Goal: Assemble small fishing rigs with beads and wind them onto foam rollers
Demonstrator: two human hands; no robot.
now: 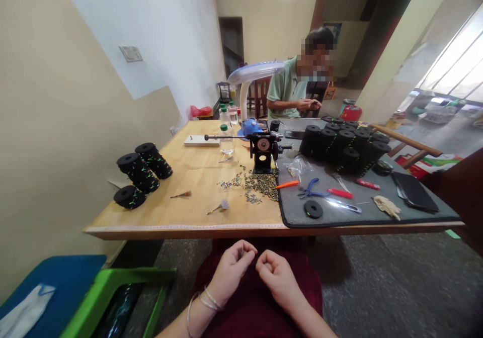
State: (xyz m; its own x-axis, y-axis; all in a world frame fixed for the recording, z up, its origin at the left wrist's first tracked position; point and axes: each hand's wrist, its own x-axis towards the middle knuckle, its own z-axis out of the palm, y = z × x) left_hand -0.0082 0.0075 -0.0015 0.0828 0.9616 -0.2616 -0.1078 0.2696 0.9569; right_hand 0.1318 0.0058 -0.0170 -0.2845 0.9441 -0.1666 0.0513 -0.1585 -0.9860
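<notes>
My left hand [234, 263], with bracelets at the wrist, is closed above my lap, thumb against the curled fingers. Close beside it, my right hand [274, 272] is curled the same way, a small gap between the two. Whatever either hand pinches is hidden or too small to name. Both are in front of the table's near edge [188, 233]. Beyond them a heap of small striped pieces [264, 186] lies on the wood at the foot of a black hand-cranked device with a dial [263, 149]. Two small brushes [222, 206] [182, 194] lie to the left.
Stacks of black foam spools stand left [153, 161] and right [345, 142]. On the grey mat [294, 216] lie blue pliers [312, 189], a cutter knife [343, 205] and a glove [387, 207]. Bottles [226, 141] and a lamp [256, 71] stand behind. A person [287, 86] sits opposite.
</notes>
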